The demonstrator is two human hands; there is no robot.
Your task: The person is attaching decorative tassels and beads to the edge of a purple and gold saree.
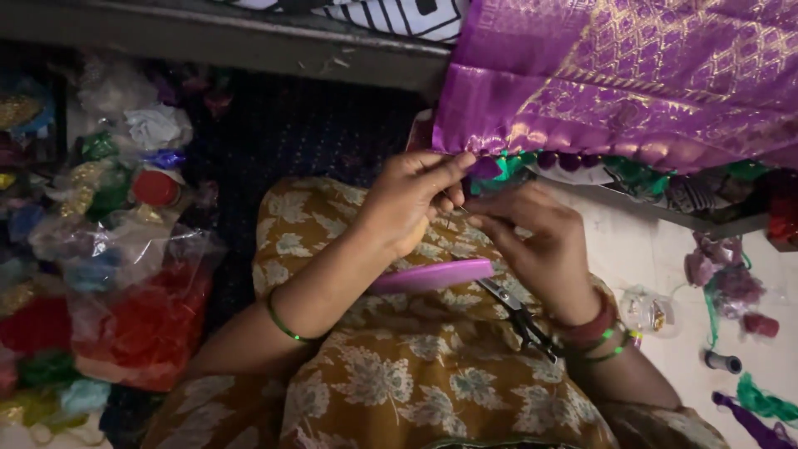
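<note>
The purple brocade cloth (632,75) with gold weave hangs off the edge of a raised ledge (249,41), so its lower hem falls right in front of the person, at working height above the lap. Along that hem runs a row of green and purple tassels (573,162). The left hand (411,199) has its grip pressed together, thumb and fingers pinching the hem at the last tassel to hold it taut. The right hand (536,241) meets it from below with fingers closed on something fine, probably thread or a needle (too small to tell).

A pink comb (432,274) and a pair of black scissors (519,316) lie on the patterned mustard dress (399,374), apparently parked there to be within reach of either hand.

To the person's left, clear plastic bags (108,274) hold bunches of red, green, blue and gold thread or trim. To the right, on the pale floor (632,249), stand a small clear jar (647,309) with tiny bits inside, a thread spool (721,362) and loose purple and green skeins (752,411).
</note>
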